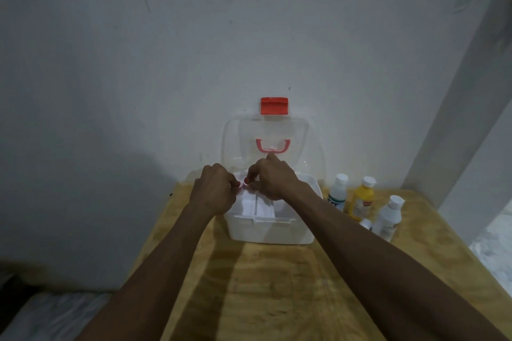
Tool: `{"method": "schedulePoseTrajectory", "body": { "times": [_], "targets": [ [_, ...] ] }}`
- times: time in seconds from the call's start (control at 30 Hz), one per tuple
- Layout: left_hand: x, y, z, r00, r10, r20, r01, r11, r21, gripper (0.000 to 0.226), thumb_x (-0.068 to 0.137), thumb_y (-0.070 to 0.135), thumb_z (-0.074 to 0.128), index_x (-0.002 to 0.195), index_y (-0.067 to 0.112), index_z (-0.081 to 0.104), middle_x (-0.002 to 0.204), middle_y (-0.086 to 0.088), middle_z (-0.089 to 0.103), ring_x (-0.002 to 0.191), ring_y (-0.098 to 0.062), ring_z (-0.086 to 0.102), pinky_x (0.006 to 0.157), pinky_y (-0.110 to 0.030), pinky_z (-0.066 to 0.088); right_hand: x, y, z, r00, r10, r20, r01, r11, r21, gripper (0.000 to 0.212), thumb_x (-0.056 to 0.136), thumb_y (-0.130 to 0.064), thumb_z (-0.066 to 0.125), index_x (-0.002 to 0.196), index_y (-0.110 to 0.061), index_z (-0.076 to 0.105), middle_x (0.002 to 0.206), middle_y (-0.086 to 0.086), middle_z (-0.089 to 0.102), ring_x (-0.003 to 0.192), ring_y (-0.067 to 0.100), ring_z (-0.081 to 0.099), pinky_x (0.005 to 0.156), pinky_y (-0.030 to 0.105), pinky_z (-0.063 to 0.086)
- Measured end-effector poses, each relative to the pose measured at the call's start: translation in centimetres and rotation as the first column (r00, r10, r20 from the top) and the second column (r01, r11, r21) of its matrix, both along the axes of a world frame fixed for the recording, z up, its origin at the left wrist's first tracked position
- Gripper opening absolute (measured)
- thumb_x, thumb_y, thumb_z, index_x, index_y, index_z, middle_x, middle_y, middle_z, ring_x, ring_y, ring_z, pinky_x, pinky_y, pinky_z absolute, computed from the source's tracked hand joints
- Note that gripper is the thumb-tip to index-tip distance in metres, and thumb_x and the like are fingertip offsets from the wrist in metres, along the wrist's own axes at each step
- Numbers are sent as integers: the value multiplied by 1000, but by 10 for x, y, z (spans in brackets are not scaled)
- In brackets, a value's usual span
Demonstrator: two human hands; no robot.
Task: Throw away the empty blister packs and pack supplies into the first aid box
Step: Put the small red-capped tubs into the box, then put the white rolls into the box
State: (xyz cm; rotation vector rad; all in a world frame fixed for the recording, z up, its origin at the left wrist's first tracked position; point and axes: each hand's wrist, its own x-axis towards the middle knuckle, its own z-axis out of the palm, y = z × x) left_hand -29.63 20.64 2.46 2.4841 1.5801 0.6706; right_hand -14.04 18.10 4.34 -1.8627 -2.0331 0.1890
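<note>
- First aid box (271,230): white, sits on wooden table (277,285) up against the wall (166,63). Clear lid (313,147) stands open, leaning back on the wall; red latch (274,105) at its top edge, pink handle (273,146) in the middle.
- Inside the box: white tray w/ dividers, some flat white items in it; can't tell what they are.
- Left hand (214,191): over the box's back-left part, fingers curled in, thumb & forefinger pinched on a small red-and-white thing (244,183).
- Right hand (273,180): just beside the left, over the box middle, fingers bent & pinching the same small thing from the other side; one finger pokes up toward the handle. What the thing is: too small to tell.
- R of the box, on the table: white bottle (338,189), yellow bottle (363,199) next to it, another white bottle (389,217) nearer the camera, plus a small white cap/bottle (365,223) between them, mostly hidden.
</note>
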Motion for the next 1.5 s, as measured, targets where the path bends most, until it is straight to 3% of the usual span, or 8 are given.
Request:
{"method": "schedulePoseTrajectory", "body": {
  "times": [0.27,0.6,0.77,0.97,1.13,1.23,1.37,1.5],
  "targets": [
    [-1,-4,-5,998,4,62,-5,1000,18,22,86,31,70,106,22,76,95,-1,75,72,-14,61,62,-21,43,0,-5,-2,1000,-7,2,7,1000,1,24,86,-37,70,103,-22,77,101,1,75,89,19,63,85,41,56],
    [-8,-48,14,973,-35,227,0,988,154,28,86,27,68,109,11,73,115,-7,70,105,-26,62,88,-35,47,18,-59,28,995,-9,-100,21,993,115,27,92,-19,65,117,-11,69,120,7,69,108,21,64,96,32,47],
    [14,-112,28,905,-124,406,35,975,219,24,87,22,68,108,11,73,108,-7,72,93,-21,65,84,-34,52,59,-125,36,970,-105,-220,139,979,146,20,90,-21,64,108,-16,72,107,3,71,86,9,58,83,27,49],
    [58,-178,3,832,-238,502,197,971,134,22,84,18,71,106,13,73,101,-4,72,86,-15,64,77,-34,57,115,-205,24,920,-297,-257,337,933,126,18,88,-21,66,103,-16,75,98,-2,75,80,8,63,70,18,40],
    [99,-188,-30,873,-306,380,304,950,66,22,89,14,64,109,14,72,103,-4,71,92,-18,63,81,-31,52,147,-231,-11,877,-426,-220,447,893,54,17,87,-21,66,101,-16,75,101,7,73,88,21,67,76,28,49],
    [128,-182,-36,891,-322,321,337,942,9,28,91,14,58,118,12,69,114,-7,68,102,-20,61,88,-27,46,147,-229,-31,869,-459,-184,472,881,32,18,88,-18,62,101,-16,74,101,10,73,85,24,66,68,29,48],
    [161,-172,-29,888,-375,268,414,904,-106,13,84,16,68,95,10,70,101,-6,69,91,-17,62,76,-23,43,134,-219,-42,904,-400,-148,404,915,-3,33,88,-10,57,120,-9,66,116,12,68,102,27,63,75,27,43],
    [179,-158,-27,912,-401,84,410,895,-177,14,86,22,67,95,11,70,99,-9,71,92,-23,65,86,-37,53,126,-205,-52,955,-283,-91,277,958,-73,34,82,-8,61,116,-4,66,121,16,64,108,31,61,87,31,47]
  ]
}}
